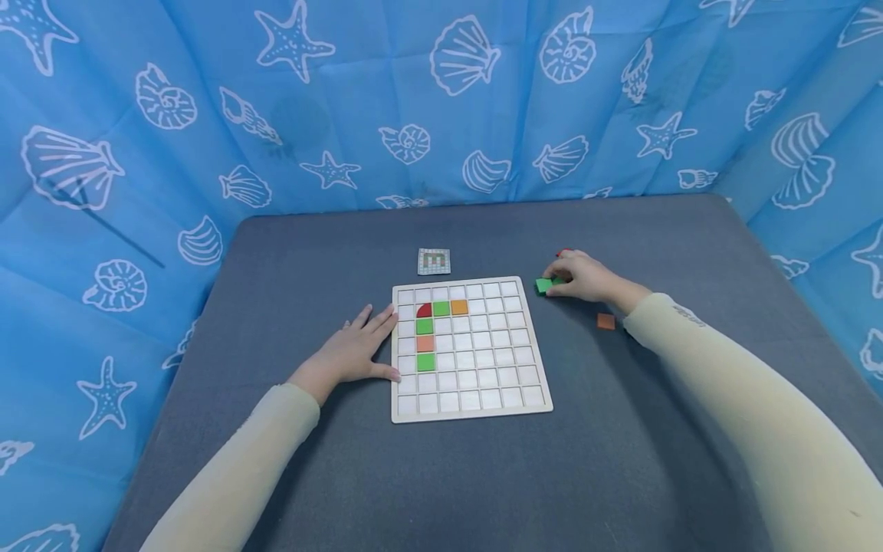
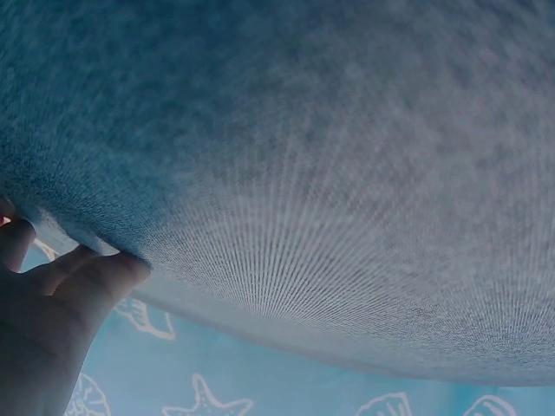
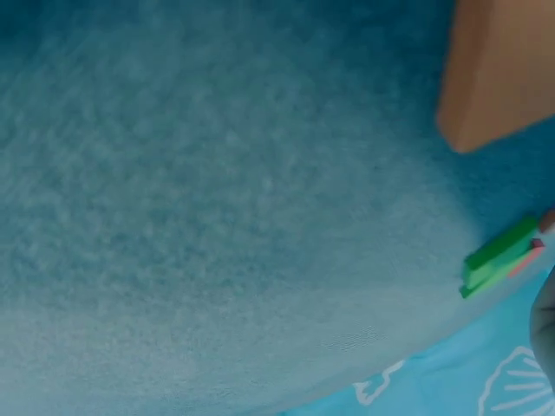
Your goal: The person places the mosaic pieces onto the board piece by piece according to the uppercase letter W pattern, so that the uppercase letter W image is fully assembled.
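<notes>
A pale grid board (image 1: 476, 414) lies on the table. Green, orange and red square tiles, including a green tile (image 1: 426, 362), fill an L-shaped run in its upper left; the corner tile (image 1: 424, 310) has a rounded red shape. My left hand (image 1: 348, 351) rests with spread fingers against the board's left edge; its fingers also show in the left wrist view (image 2: 61, 303). To the right of the board, my right hand (image 1: 582, 277) pinches a green tile (image 1: 558, 282) between thumb and fingers. Another green tile (image 1: 543, 286) sits just beside it.
A small pattern card (image 1: 434, 261) lies behind the board. A red piece (image 1: 564, 251) shows partly behind my right hand. An orange tile (image 1: 605, 321) lies below the right wrist. A blue shell-print curtain (image 1: 359, 100) surrounds the grey table (image 1: 483, 483).
</notes>
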The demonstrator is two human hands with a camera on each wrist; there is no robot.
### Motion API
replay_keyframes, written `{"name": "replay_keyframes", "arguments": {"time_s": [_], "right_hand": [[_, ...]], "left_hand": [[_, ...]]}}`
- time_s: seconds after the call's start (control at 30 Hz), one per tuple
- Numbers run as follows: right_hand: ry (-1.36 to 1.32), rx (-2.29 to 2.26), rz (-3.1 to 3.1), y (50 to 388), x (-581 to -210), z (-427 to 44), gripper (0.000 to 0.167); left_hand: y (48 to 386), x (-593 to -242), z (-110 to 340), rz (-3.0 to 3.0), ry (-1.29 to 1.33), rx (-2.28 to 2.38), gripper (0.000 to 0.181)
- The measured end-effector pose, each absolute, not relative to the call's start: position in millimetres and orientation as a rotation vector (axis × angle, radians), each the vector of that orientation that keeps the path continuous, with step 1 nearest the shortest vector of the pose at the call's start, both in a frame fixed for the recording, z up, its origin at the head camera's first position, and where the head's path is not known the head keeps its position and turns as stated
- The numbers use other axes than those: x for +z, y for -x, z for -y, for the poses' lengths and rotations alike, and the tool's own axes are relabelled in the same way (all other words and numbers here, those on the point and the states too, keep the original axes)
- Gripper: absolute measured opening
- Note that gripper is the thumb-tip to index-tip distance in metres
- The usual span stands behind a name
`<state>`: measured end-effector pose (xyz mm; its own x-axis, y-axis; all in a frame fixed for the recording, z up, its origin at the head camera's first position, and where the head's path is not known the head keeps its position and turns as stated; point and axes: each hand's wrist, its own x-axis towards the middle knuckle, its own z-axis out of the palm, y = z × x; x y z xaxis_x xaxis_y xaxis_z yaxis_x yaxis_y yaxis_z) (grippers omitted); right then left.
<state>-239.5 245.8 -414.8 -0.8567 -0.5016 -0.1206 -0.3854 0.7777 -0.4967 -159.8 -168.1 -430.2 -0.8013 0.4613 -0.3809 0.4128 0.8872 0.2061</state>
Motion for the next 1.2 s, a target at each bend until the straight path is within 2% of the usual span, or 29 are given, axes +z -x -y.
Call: {"name": "replay_keyframes", "arguments": {"time_s": [0.67, 1.2], "right_hand": [[0.447, -1.063, -2.538, 206, -397, -223, 0.025], [0.456, -1.201, -2.453, 187, -392, -195, 0.031]], "left_hand": [[161, -431, 169, -2.633, -0.648, 0.162, 0.109], [160, -429, 168, -2.625, -0.639, 0.158, 0.109]]}}
